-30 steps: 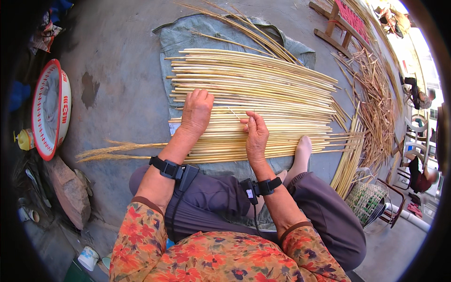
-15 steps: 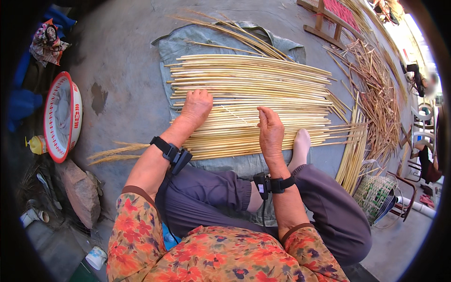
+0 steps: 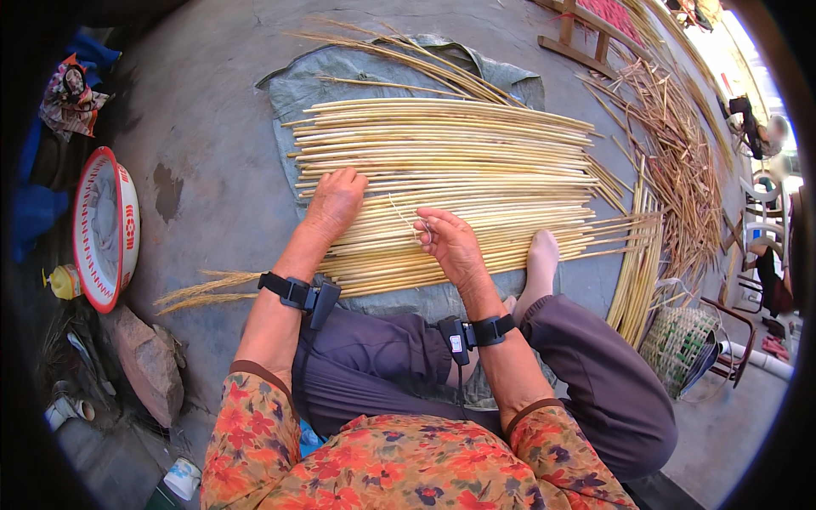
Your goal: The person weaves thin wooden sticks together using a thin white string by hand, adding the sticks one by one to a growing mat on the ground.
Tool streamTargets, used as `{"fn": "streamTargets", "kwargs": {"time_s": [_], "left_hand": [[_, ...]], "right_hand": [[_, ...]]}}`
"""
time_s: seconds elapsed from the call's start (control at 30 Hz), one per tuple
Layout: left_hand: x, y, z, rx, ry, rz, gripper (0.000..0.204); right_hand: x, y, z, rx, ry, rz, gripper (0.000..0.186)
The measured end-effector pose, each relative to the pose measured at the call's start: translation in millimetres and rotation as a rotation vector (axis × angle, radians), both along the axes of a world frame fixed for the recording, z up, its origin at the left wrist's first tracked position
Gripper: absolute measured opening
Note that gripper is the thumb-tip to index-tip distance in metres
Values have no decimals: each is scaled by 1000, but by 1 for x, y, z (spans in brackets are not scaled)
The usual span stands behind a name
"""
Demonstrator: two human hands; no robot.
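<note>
A broad row of pale, straight stalks lies side by side before me. A thin white string crosses the middle stalks and runs up to my right hand. That hand is closed in a pinch on the string, just above the stalks, with a small loop at its fingertips. My left hand rests on the left part of the row, its fingers curled down and closed. What lies under those fingertips is hidden.
Under the row is a grey-green sheet. My foot presses near its right end. An enamel basin and a rock stand at left. Stripped husks, a woven basket and a wooden stool are at right.
My right hand has moved left and turned, drawing the string up off the stalks. My left hand stays on the row. The whole view has shifted slightly.
</note>
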State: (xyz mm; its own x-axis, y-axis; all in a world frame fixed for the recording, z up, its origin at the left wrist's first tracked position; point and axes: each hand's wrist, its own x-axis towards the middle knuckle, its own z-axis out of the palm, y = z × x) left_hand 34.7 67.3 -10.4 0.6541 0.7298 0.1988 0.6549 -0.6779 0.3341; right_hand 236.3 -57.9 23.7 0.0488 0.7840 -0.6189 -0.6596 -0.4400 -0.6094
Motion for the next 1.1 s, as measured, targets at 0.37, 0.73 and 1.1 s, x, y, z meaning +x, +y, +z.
{"fn": "streamTargets", "kwargs": {"time_s": [0.37,0.73,1.1], "left_hand": [[-9,1,11,-144,-212,-53,21],[-9,0,13,-189,-222,-32,22],[-8,0,11,-201,-198,-24,22]], "right_hand": [[-27,13,-12,152,-475,-23,21],[-59,21,-21,100,-1303,159,15],[-72,13,-17,181,-1494,205,27]]}}
